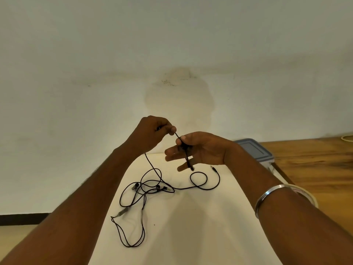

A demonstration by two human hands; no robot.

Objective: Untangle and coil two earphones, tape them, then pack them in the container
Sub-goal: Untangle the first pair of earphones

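Observation:
Black earphone cables lie tangled on a white table, with earbuds near the middle of the tangle and a jack plug at the right end. My left hand is raised above the table and pinches one cable between thumb and fingertips. My right hand faces it with fingers extended; a few turns of black cable are wound across its fingers and pressed by the thumb. The cable runs taut between both hands, then drops from my left hand to the tangle.
A clear container with a grey-blue lid stands behind my right wrist at the table's right edge. A roll of clear tape lies partly hidden by my right forearm. A wooden surface lies to the right. A pale wall rises behind.

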